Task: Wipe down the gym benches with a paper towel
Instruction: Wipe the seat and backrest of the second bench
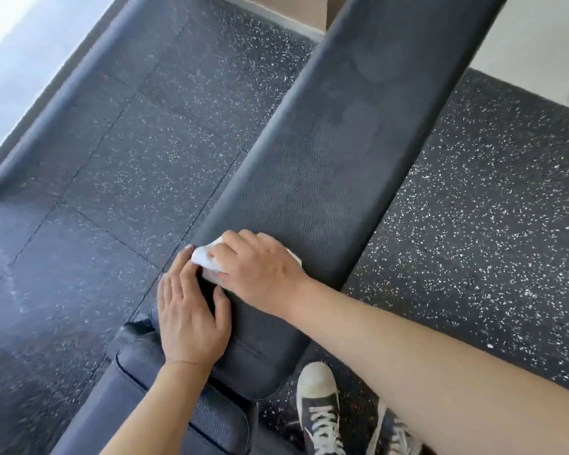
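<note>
Your right hand [260, 274] presses a bunched towel [206, 257] onto the bench [326, 159] at lower centre; your left hand [191, 316] lies flat, fingers together, beside it.

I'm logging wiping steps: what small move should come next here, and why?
Probably push the paper towel up the bench pad. The right hand presses it near the pad's near end, the left hand rests flat beside it, and dull smudges remain farther up.

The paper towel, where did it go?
In the head view, the paper towel is bunched under the right hand on the near part of the long bench pad, just beyond the left hand.
</note>
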Available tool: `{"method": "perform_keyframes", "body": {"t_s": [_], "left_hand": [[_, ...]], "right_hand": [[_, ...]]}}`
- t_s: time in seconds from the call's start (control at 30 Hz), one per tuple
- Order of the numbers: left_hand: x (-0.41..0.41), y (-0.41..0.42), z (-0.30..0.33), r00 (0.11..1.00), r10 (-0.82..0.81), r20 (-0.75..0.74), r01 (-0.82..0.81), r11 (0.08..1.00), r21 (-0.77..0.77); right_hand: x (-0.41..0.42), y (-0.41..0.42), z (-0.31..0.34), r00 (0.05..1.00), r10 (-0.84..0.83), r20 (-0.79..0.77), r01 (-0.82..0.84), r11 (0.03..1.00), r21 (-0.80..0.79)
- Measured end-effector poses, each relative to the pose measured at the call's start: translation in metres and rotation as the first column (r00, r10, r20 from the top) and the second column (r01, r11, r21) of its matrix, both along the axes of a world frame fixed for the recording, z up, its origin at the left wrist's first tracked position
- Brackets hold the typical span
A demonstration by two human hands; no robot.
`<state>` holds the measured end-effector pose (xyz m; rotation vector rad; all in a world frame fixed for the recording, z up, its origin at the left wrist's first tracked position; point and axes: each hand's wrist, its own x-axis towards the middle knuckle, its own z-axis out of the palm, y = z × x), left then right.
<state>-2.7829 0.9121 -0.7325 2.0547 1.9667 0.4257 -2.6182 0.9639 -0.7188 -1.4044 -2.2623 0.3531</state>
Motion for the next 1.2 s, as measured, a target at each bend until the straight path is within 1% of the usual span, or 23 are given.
{"method": "perform_keyframes", "body": {"t_s": [0.03,0.07,0.1,0.17,0.23,0.27,0.33,0.37,0.43,0.53,0.6,0.67,0.7,0.77,0.8,0.87,0.9,0.93,0.97,1.0,1.07,1.13,1.2], "left_hand": [[0.000,0.001,0.000,1.000,-0.007,-0.011,0.007,1.000,0.007],[0.000,0.002,0.000,1.000,-0.012,-0.020,0.012,1.000,0.012],[0.000,0.002,0.000,1.000,-0.013,-0.023,0.013,1.000,0.012],[0.000,0.002,0.001,1.000,-0.006,-0.022,0.006,1.000,0.001],[0.000,0.003,0.001,1.000,0.003,-0.017,-0.003,1.000,-0.005],[0.000,0.002,0.001,1.000,0.002,-0.014,-0.003,1.000,-0.007],[-0.001,0.002,0.001,1.000,0.003,-0.009,-0.003,1.000,-0.006],[-0.001,0.002,0.001,1.000,0.007,-0.009,-0.007,1.000,-0.008],[-0.001,0.001,0.001,1.000,0.007,-0.005,-0.007,1.000,-0.023],[0.000,0.002,0.007,1.000,-0.001,0.001,0.001,0.998,-0.060],[-0.001,0.000,0.011,0.994,0.108,-0.015,-0.109,0.986,-0.122],[-0.008,-0.005,0.014,0.954,0.300,0.006,-0.293,0.938,-0.184],[-0.015,-0.007,0.015,0.933,0.358,0.022,-0.346,0.915,-0.206],[-0.036,-0.014,0.016,0.930,0.367,-0.005,-0.358,0.905,-0.231],[-0.049,-0.019,0.015,0.938,0.343,-0.050,-0.345,0.910,-0.229],[-0.075,-0.032,0.011,0.941,0.304,-0.145,-0.330,0.920,-0.210],[-0.084,-0.037,0.009,0.937,0.306,-0.171,-0.337,0.919,-0.203],[-0.089,-0.042,0.007,0.928,0.323,-0.188,-0.357,0.913,-0.196],[-0.091,-0.045,0.006,0.916,0.347,-0.200,-0.383,0.905,-0.187],[-0.091,-0.047,0.004,0.907,0.367,-0.204,-0.403,0.898,-0.177],[-0.089,-0.046,0.002,0.901,0.397,-0.176,-0.423,0.892,-0.156],[-0.089,-0.045,0.003,0.897,0.421,-0.131,-0.437,0.889,-0.137],[-0.091,-0.047,0.001,0.889,0.440,-0.129,-0.455,0.881,-0.129]], "right_hand": [[0.022,0.005,0.000,0.994,0.097,0.060,-0.099,0.994,0.038],[0.048,0.013,-0.001,0.983,0.144,0.114,-0.151,0.987,0.051],[0.075,0.024,-0.002,0.980,0.131,0.153,-0.141,0.988,0.058],[0.125,0.054,0.000,0.980,-0.029,0.195,0.022,0.999,0.039],[0.158,0.080,0.008,0.956,-0.213,0.202,0.224,0.974,-0.032],[0.165,0.089,0.010,0.941,-0.278,0.191,0.296,0.953,-0.071],[0.154,0.093,0.011,0.922,-0.353,0.159,0.375,0.916,-0.142],[0.141,0.090,0.010,0.921,-0.361,0.147,0.384,0.905,-0.182],[0.108,0.081,0.010,0.949,-0.290,0.121,0.312,0.919,-0.240],[0.054,0.066,0.016,0.999,-0.003,0.032,0.012,0.950,-0.312],[0.024,0.062,0.020,0.986,0.167,-0.008,-0.159,0.927,-0.339],[0.007,0.065,0.023,0.963,0.264,0.057,-0.236,0.923,-0.304],[0.008,0.074,0.024,0.951,0.284,0.126,-0.243,0.932,-0.270],[0.016,0.103,0.023,0.939,0.251,0.235,-0.201,0.955,-0.217],[0.023,0.119,0.022,0.940,0.205,0.274,-0.145,0.964,-0.224],[0.031,0.151,0.022,0.949,0.087,0.303,0.008,0.954,-0.299],[0.029,0.164,0.021,0.935,0.057,0.351,0.066,0.942,-0.328],[0.022,0.171,0.020,0.901,0.068,0.428,0.087,0.939,-0.333],[0.009,0.174,0.019,0.853,0.120,0.508,0.069,0.939,-0.337],[-0.008,0.171,0.019,0.830,0.171,0.532,0.038,0.932,-0.360],[-0.047,0.155,0.020,0.831,0.286,0.477,-0.044,0.888,-0.457],[-0.095,0.129,0.019,0.803,0.427,0.416,-0.142,0.816,-0.561],[-0.145,0.094,0.017,0.779,0.527,0.339,-0.222,0.739,-0.636]]}}
